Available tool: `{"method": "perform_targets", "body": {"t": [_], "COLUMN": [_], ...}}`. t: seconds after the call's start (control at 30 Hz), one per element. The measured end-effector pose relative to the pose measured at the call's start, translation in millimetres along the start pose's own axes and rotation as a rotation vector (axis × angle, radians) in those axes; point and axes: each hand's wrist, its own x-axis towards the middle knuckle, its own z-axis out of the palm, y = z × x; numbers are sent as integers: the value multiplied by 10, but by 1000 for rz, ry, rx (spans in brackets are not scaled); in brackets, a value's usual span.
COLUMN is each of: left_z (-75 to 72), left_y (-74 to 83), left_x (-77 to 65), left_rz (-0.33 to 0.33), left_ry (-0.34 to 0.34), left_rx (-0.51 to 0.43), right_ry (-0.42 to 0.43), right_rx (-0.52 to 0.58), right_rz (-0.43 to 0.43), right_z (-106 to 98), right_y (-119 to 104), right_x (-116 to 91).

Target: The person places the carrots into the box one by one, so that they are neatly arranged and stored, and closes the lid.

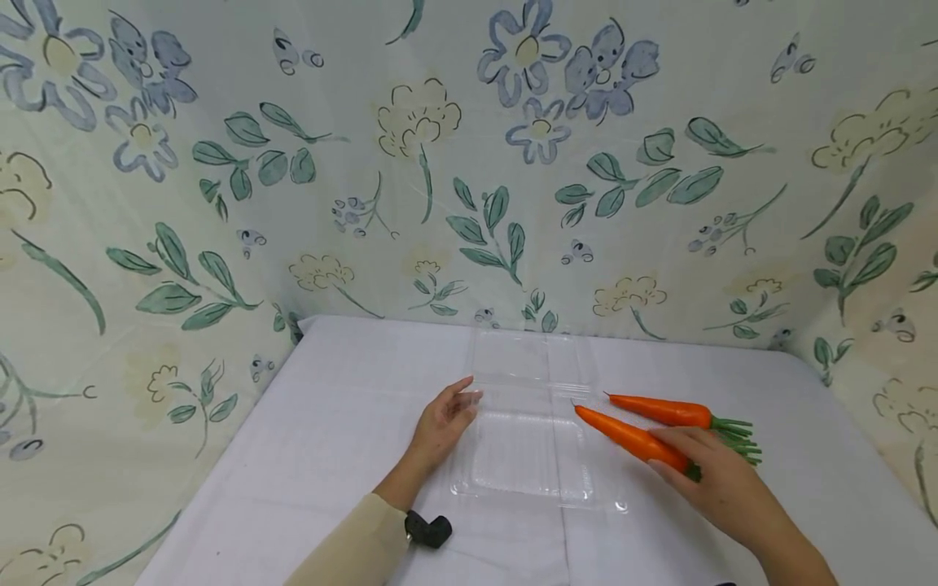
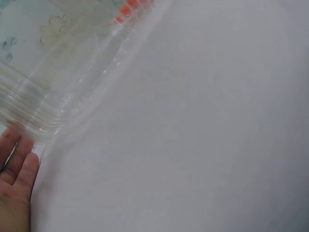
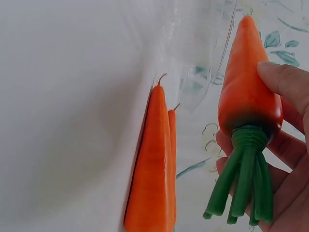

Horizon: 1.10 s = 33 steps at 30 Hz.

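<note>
An orange carrot [image 1: 623, 434] with green stalks is in my right hand [image 1: 721, 488], above the right side of a clear plastic clamshell box [image 1: 513, 456]. The right wrist view shows the thumb across the held carrot [image 3: 248, 82] and fingers behind it. Two more carrots lie side by side on the table; the nearer lying carrot [image 3: 153, 169] partly hides the other. My left hand [image 1: 440, 423] is at the box's left edge, with relaxed fingers. In the left wrist view its straight fingertips [image 2: 21, 145] touch the ridged box corner [image 2: 53, 116].
The box's lid [image 1: 513, 356] is folded back towards the far edge of the white-covered table [image 1: 352, 374]. Floral cloth [image 1: 410, 163] hangs behind and along both sides. A black device [image 1: 428, 531] is on the left wrist.
</note>
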Motion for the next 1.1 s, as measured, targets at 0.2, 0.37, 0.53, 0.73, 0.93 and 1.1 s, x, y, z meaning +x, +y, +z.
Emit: {"method": "perform_targets", "body": {"t": [0.2, 0.37, 0.53, 0.73, 0.93, 1.1], "left_z": [0, -39, -21, 12, 0, -13], "left_y": [-32, 17, 84, -215, -323, -319], "left_x": [-9, -18, -53, 50, 97, 96], "left_rz": [3, 13, 4, 15, 8, 1], "left_ry": [7, -27, -11, -4, -6, -5], "left_rx": [1, 17, 50, 77, 92, 86], "right_ry": [14, 27, -32, -99, -91, -127], "right_rx": [16, 4, 9, -8, -62, -81], "right_rz": [-74, -134, -148, -186, -302, -359], "right_z": [79, 125, 151, 227, 262, 275], "right_y": [-250, -417, -580, -717, -779, -832], "right_x": [21, 38, 56, 68, 88, 121]}}
